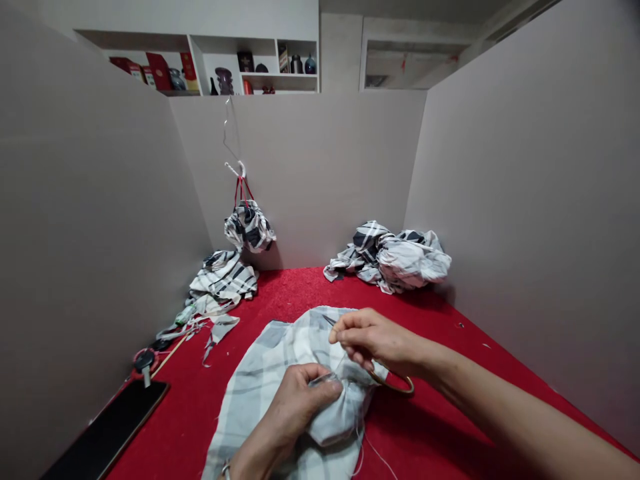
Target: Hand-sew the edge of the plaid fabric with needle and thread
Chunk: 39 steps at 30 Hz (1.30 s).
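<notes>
My left hand (305,397) pinches a gathered fold of grey-and-white plaid cloth (260,373) between thumb and fingers. The cloth spreads over the red surface, and part of it bunches below my left thumb. Just above and to the right, my right hand (370,337) is closed around a pair of scissors (407,388). A gold-coloured handle loop sticks out below that palm, and a dark pointed tip shows past the fingertips. Pale thread (367,440) trails from the cloth's lower right edge. Whether the right fingertips also pinch a thread or needle, I cannot tell.
Plaid cloth heaps lie at back left (225,277) and back right (400,260). A plaid bundle (249,227) hangs by red cords from a hook. A black phone (110,427) and a small black round object (144,360) lie at left. Grey partitions (310,160) enclose the red surface.
</notes>
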{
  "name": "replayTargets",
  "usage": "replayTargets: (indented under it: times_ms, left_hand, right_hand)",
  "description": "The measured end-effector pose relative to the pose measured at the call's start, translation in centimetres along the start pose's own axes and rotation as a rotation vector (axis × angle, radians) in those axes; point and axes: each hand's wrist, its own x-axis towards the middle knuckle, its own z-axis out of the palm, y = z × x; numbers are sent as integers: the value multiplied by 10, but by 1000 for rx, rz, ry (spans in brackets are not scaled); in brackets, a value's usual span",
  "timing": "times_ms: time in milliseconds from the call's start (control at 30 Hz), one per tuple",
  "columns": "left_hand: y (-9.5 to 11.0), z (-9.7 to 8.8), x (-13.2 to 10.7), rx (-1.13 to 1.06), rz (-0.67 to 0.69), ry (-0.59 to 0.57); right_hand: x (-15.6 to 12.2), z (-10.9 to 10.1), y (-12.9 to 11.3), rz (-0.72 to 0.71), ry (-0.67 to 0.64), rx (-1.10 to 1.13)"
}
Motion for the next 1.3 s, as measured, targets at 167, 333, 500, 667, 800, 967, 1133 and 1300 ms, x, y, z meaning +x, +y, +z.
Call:
replayTargets:
  times_ms: [167, 333, 500, 667, 800, 967, 1133, 1300]
  left_hand:
    - [0, -2, -1, 1, -5, 19]
    - [-1, -1, 1, 18, -14, 19]
    - [0, -1, 1, 30, -13, 21]
    - [0, -1, 1, 43, -8, 19]
    - [0, 0, 1, 41, 0, 16]
    - [2, 1, 0, 60, 6, 21]
    - [-1, 0, -1, 69, 14, 17]
    - [-1, -1, 0, 61, 10, 10]
  right_hand:
    - [-31, -27, -28, -139, 212, 163]
    - [-55, -43, -47, -326, 340, 283]
    - [-59, -48, -45, -398, 394, 301]
    - [-62, -55, -53, -477, 510, 273]
    - [-67, -58, -58, -502, 540, 287]
    - [-74, -61, -64, -555, 572, 354]
    - [-83, -68, -71, -600, 620, 411]
    - [-91, -71, -78, -635, 690, 465]
